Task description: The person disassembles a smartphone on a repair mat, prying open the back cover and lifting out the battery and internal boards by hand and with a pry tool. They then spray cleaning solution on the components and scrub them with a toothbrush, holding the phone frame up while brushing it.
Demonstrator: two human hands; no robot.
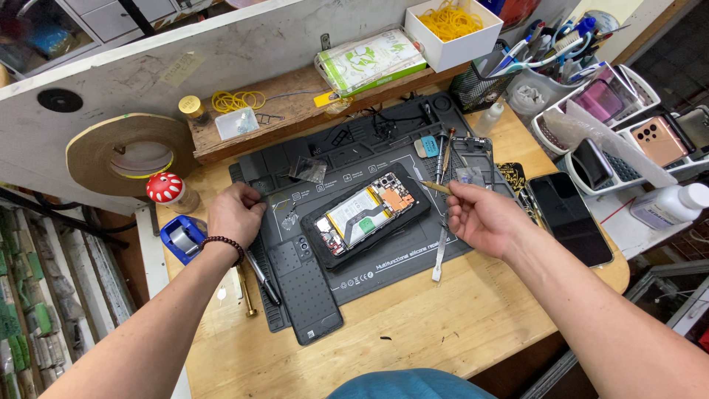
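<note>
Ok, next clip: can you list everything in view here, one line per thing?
opened phone: one, black, back off, middle of the mat
repair mat: one, dark grey, on the wooden bench
back cover: one, black, lower left of the mat
second phone: one, black, screen up, right of the mat
tape roll: one, tan, far left
tape dispenser: one, blue, beside the left wrist
rubber bands: a bunch, yellow, on the rear shelf
white box: one, holding more yellow bands, rear
pen basket: one, black mesh, rear right
left hand: resting on the mat's left edge
right hand: pinching a thin tool beside the opened phone
</note>
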